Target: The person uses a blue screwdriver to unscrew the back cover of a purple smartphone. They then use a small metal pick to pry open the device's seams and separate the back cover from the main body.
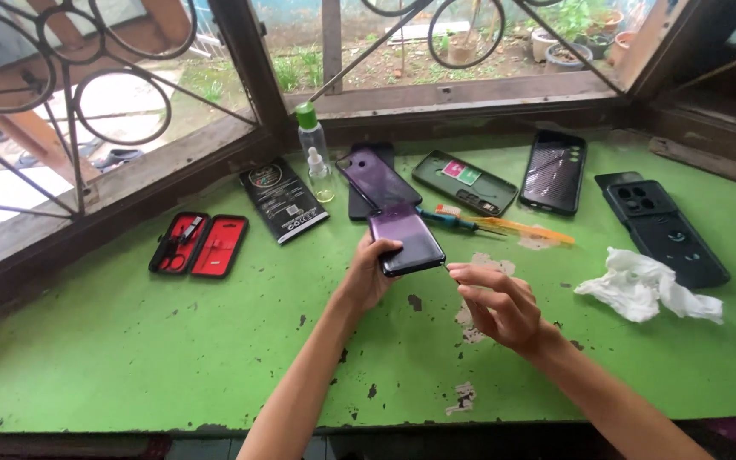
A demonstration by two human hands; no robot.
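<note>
Green, chipped paint covers the table [129, 349], which sits against an open barred window [87, 102]. Places below are given from the purple phone [408, 238] held above the table's middle.

Its near left edge is gripped by the left hand [370, 274], thumb on the top face and fingers curled under, so the phone sits tilted above the table. Just right of its near corner is the right hand [497, 302], fingertips pressed together in a pinch on something thin at the phone's edge; what it is cannot be told.

Behind the phone lies another dark phone [374, 181], with a screwdriver [449, 220] and an orange tool [526, 228] just to the right of it. Farther back and right are a green-grey case [463, 181] and a black phone [554, 171]. Well to the right lie a black case [666, 232] and a crumpled white tissue [645, 285]. Back and left stand a small bottle [311, 145] with a green cap and a dropper [320, 175], beside a black packet [283, 200]. Farther left lies an open red tool pouch [199, 244].
</note>
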